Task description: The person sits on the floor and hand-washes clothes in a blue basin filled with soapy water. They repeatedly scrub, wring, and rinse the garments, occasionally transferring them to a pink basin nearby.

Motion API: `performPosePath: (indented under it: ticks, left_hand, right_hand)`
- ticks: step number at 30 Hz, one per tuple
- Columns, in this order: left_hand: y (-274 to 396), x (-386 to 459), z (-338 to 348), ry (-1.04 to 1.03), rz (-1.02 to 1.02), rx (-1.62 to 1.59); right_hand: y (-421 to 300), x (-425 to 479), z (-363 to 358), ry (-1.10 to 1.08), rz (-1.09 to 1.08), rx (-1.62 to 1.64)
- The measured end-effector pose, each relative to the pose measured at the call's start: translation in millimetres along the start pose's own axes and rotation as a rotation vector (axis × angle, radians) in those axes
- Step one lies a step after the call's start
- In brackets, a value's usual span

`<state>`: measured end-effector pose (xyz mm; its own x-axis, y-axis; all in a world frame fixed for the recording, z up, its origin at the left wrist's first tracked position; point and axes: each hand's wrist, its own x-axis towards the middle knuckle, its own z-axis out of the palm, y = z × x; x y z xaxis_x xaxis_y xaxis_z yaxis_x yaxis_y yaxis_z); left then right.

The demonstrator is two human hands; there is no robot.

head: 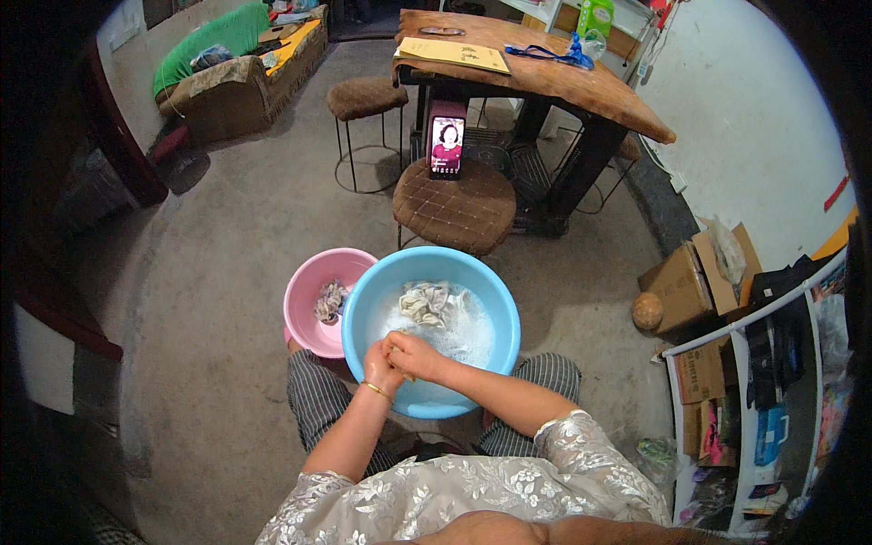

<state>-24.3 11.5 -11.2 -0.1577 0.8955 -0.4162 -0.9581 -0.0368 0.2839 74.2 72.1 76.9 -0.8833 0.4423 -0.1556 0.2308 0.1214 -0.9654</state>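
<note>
My left hand [383,364] and my right hand [413,355] are pressed together over the near left part of a blue plastic basin [501,293]. Both are closed on a small piece of light, yellowish cloth [407,375], mostly hidden by the fingers. Sudsy water [470,344] lies in the basin, and a crumpled whitish cloth [426,304] rests in it beyond my hands. Touching the blue basin on the left, a smaller pink basin [300,293] holds a crumpled patterned cloth [331,302].
Beyond the basins a brown padded stool [453,211] bears an upright phone [447,146] with a lit screen. A wooden table [613,95] stands behind it. Cardboard boxes [678,286] and a white shelf rack [746,409] are at the right, a sofa [225,102] at the far left.
</note>
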Motion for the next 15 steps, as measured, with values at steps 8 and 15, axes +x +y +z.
performPosePath:
  ticks: [8,15]
  left_hand:
    - [1.1,-23.1,52.2,0.373,-0.137,0.28]
    - [10.3,-31.4,77.9,0.212,0.102,0.345]
  right_hand:
    - [-12.6,-14.1,-40.9,0.053,0.151,-0.681]
    - [-37.9,-30.3,-67.3,0.062,0.169,-0.263]
